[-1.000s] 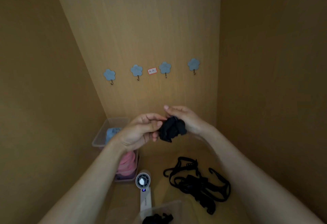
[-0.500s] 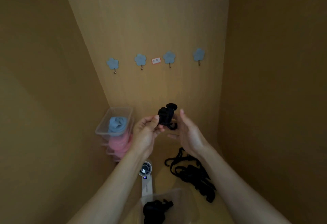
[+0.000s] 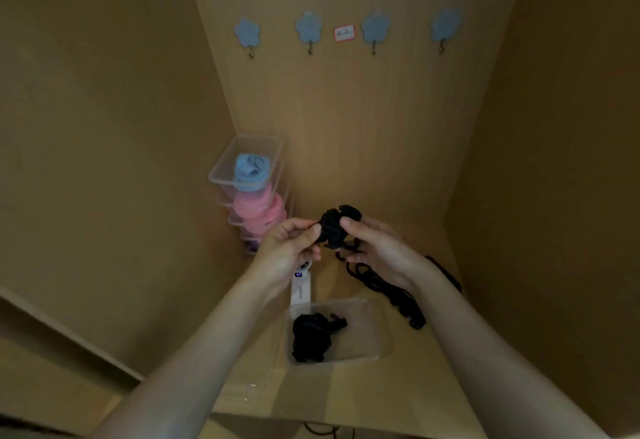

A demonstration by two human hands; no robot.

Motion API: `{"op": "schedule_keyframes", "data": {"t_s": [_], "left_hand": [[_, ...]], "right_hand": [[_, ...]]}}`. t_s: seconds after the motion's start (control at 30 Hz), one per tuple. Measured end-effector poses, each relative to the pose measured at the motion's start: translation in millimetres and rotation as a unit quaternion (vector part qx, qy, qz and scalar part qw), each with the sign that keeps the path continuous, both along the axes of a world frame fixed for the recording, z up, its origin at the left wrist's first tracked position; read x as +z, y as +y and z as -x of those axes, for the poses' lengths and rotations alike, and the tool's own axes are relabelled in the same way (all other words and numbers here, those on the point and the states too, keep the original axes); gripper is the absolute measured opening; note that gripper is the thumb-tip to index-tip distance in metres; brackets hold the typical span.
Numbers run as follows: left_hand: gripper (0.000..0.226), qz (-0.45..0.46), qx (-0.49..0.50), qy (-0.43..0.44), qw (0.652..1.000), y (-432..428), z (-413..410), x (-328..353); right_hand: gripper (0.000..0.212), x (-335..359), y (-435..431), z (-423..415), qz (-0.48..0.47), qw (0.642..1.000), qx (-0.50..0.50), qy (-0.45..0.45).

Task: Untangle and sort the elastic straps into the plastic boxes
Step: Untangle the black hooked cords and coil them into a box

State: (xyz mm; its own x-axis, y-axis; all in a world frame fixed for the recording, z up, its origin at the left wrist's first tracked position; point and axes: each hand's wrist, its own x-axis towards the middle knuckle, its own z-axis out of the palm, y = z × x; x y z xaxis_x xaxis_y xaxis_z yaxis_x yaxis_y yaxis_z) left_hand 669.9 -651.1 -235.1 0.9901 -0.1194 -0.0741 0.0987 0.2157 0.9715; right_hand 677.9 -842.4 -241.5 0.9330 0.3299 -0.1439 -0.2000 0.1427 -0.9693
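We hold lower now: our left hand (image 3: 289,248) and right hand (image 3: 381,248) both pinch the strap bundle (image 3: 334,229), the box (image 3: 367,340) lying below our fingers.

Four blue flower hooks (image 3: 246,31) on back panel (image 3: 346,109), red-edged label (image 3: 344,33) between middle two; white handheld fan (image 3: 300,291) on shelf (image 3: 346,397).

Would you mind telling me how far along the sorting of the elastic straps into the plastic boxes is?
Done: the stacked clear plastic boxes hold a blue strap and pink straps, and a black strap bundle lies in the near clear plastic box. In hand: left hand and right hand grip a bunched black strap. Left: the tangled black straps on the wooden shelf.
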Motion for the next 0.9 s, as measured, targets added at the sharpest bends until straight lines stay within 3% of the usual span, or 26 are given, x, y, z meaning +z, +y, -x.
{"op": "schedule_keyframes", "data": {"t_s": [0.13, 0.2, 0.3, 0.43, 0.63, 0.7, 0.77, 0.8, 0.9], "left_hand": [[0.018, 0.035, -0.026, 0.033, 0.998, 15.0, 10.2, -7.9], [0.018, 0.038, -0.036, 0.044, 0.998, 18.2, 15.4, -12.1], [0.019, 0.028, -0.046, 0.054, 0.997, 18.1, 22.8, -19.9], [0.005, -0.002, -0.042, 0.063, 0.997, 21.8, 30.9, -32.9], [0.012, 0.060, 0.049, 0.082, 0.994, 15.5, 41.9, -57.0], [0.020, 0.095, 0.069, 0.094, 0.989, 6.3, 46.2, -65.2], [0.011, 0.141, 0.077, 0.103, 0.982, -3.9, 49.2, -71.7], [0.003, 0.159, 0.079, 0.110, 0.978, -9.2, 50.4, -73.0], [0.010, 0.180, 0.082, 0.128, 0.972, -19.3, 52.1, -77.4]], "right_hand": [[0.054, -22.9, -7.8, 2.0, -0.092, 0.992, 0.086, 0.030], [0.047, -33.6, -8.6, 2.2, -0.114, 0.989, 0.090, 0.040], [0.038, -44.9, -1.7, 5.1, -0.052, 0.997, 0.046, 0.015], [0.030, -51.8, 2.0, 8.4, 0.028, 1.000, 0.000, -0.009], [0.046, -63.4, 3.7, 24.7, 0.062, 0.998, 0.024, 0.006], [0.046, -68.8, 11.3, 32.2, 0.026, 0.999, 0.022, 0.018], [0.048, -73.3, 22.7, 40.2, -0.038, 0.998, 0.018, 0.041], [0.051, -75.1, 27.7, 43.7, -0.043, 0.998, 0.005, 0.045], [0.045, -81.3, 33.9, 47.9, -0.029, 0.996, -0.075, 0.044]]}}
